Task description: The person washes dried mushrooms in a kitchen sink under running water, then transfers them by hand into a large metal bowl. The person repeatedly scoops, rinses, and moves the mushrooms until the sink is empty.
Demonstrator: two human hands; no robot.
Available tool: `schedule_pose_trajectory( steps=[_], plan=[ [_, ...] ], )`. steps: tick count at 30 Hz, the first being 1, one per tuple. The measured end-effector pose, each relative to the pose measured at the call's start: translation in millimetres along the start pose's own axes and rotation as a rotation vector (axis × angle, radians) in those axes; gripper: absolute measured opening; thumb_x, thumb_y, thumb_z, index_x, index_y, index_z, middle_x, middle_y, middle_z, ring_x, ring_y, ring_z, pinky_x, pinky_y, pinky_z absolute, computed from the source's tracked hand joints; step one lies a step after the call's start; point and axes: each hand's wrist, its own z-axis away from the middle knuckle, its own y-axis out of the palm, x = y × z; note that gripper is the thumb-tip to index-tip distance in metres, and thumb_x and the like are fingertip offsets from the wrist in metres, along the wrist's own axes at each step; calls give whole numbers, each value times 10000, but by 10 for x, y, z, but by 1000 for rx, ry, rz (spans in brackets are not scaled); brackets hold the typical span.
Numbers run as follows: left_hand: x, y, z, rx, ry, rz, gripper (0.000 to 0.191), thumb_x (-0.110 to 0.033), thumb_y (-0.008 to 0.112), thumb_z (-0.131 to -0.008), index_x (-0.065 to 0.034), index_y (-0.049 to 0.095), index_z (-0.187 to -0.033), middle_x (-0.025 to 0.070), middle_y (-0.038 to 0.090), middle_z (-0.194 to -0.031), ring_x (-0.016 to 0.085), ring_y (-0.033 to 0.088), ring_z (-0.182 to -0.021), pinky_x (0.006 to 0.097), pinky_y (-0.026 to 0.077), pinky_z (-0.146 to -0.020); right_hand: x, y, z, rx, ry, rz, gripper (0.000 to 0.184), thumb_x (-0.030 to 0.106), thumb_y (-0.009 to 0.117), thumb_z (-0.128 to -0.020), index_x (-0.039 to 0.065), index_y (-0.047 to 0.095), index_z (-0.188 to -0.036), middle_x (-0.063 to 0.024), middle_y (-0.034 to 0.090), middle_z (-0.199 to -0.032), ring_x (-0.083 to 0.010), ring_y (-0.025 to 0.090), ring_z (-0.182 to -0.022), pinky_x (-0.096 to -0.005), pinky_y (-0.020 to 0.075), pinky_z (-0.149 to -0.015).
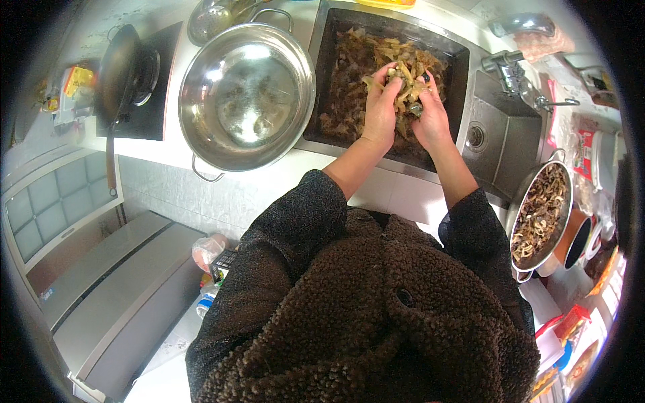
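My left hand (381,108) and my right hand (431,117) are close together above the large sink basin (311,90). Between them they hold a clump of wet, yellow-brown food pieces (403,90), perhaps dried vegetable or mushroom slices. Dark brown water with many more such pieces (347,55) floating in it fills the basin below. Left of the sink, a big two-handled stainless steel pan (252,95) stands on the counter with a little moisture on its bottom. Dark sleeves cover both my arms down to the lower forearm.
Right of the basin lies a smaller sink (509,121) with a drain, beneath a metal faucet (504,65). A two-handled pan of sliced brown food (539,216) stands farther right. At the left, a wok (118,75) rests on a black cooktop (169,75). A metal strainer (211,20) lies behind the steel pan.
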Motion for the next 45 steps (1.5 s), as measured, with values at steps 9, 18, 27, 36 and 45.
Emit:
schedule_pose_trajectory(
  steps=[9, 18, 27, 36, 45],
  plan=[
    [-663, 100, 117, 13, 174, 15, 373, -98, 513, -919, -80, 447, -1286, 73, 508, -1208, 151, 506, -1092, 287, 412, -953, 273, 748, 53, 169, -61, 191, 488, 205, 452, -987, 126, 297, -1443, -52, 499, -1302, -163, 500, -1164, -327, 417, -972],
    [-1732, -892, 343, -119, 431, -70, 462, -110, 475, -966, -109, 320, -1402, 121, 491, -1280, 190, 525, -1121, 320, 444, -941, -419, 2012, -183, 573, -107, 589, 563, 311, 492, -961, 65, 327, -1440, -99, 465, -1351, -169, 445, -1207, -311, 355, -1008],
    [-1668, -2444, 209, -502, -124, -643, 524, -34, 554, -862, -81, 437, -1371, 178, 497, -1296, 201, 543, -1051, 312, 471, -799, -1037, 1822, -731, 759, -243, 1814, 430, 296, 478, -958, 65, 486, -1321, -178, 465, -1356, -298, 527, -1172, -392, 413, -995],
    [-1861, -2423, 695, -351, 196, -1646, 389, -187, 602, -844, -91, 575, -1221, 199, 598, -1175, 377, 600, -999, 424, 474, -878, -1040, 1909, -682, 698, -390, 1642, 203, 203, 527, -895, 60, 654, -965, -154, 662, -892, -356, 616, -865, -441, 483, -785],
    [-1944, -2284, 798, -497, 286, -1617, 235, -254, 601, -856, -44, 695, -901, 176, 670, -874, 373, 630, -823, 434, 493, -731, -1681, 2215, -1134, 435, -79, 1724, 516, 509, 543, -854, 17, 701, -862, -210, 670, -874, -363, 649, -836, -464, 513, -751]
  ],
)
